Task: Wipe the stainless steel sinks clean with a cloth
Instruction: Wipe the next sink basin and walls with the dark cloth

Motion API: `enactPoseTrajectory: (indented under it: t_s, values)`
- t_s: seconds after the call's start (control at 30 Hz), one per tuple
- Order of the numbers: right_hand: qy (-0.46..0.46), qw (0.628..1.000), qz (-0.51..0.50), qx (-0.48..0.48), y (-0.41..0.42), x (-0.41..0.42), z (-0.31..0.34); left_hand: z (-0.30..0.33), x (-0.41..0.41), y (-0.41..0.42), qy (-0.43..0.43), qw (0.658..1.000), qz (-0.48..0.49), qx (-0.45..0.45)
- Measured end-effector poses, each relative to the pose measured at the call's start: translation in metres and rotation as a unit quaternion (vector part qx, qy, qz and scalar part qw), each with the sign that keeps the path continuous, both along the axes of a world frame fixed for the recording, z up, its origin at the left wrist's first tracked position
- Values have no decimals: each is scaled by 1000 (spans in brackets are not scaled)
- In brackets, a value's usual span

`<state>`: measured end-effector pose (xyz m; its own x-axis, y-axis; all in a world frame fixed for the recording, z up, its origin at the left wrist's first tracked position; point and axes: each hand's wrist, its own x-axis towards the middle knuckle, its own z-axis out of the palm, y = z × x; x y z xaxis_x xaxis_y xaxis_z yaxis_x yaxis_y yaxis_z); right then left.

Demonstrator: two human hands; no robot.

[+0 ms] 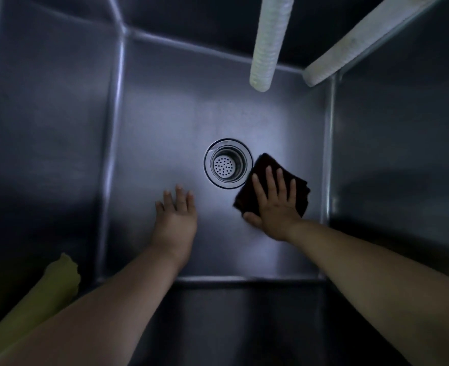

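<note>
1. While our right hand (274, 204) lies flat on the dark cloth (294, 190), fingers straight and spread, thumb out at the cloth's near corner, we log the step as wiping the floor of the sink (165, 114).
2. Cloth position: on the basin floor, just right of the drain strainer (228, 163), its far corner touching or slightly overlapping the strainer's rim; we cannot tell which.
3. Our left hand (177, 215) is open, fingers straight, over the floor left of the drain and holding nothing; whether it touches the steel we cannot tell.
4. Cloth orientation: folded into a rough square set like a diamond, one corner pointing away from us toward the drain. Its longer axis appears to run from the near-left corner to the far-right bunched edge.
5. Judgement on next move: keep the palm pressing down and sweep the cloth across the floor around the drain, then up the walls. The right wall looks smeared.
6. Also present: two pale hoses (268, 43) hanging in at the far side, and a yellow-green object (51, 283) at near left.
</note>
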<state>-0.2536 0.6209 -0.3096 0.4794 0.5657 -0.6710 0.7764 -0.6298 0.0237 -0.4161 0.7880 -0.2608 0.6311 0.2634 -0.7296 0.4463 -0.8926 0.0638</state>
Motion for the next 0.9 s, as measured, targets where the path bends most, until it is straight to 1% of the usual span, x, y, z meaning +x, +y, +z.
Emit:
enactPoseTrajectory:
  t_s: [0.1,0.23,0.3,0.37,0.47,0.63,0.73,0.9]
  values:
    - [-20,997,-67,25,22,32,-6,-3,-1,0,-1,1000,5,-5]
    - [-73,983,-162,51,64,73,-18,-8,-1,-1,-10,1000,18,-11]
    - [-86,976,-187,66,89,89,-22,-10,-1,-1,-10,1000,18,-12]
    - [-87,974,-188,87,112,97,-25,-12,-1,-1,-10,1000,22,-16]
    - [-95,976,-155,118,143,95,-28,-14,-1,-1,-18,999,30,-14]
    - [-71,984,-28,161,193,73,-27,-19,-1,-2,-32,998,50,-18]
    - [-72,979,55,185,231,53,-26,-20,-1,0,-36,997,62,-22]
    - [-26,965,167,201,292,31,-26,-17,1,-1,-21,998,51,1]
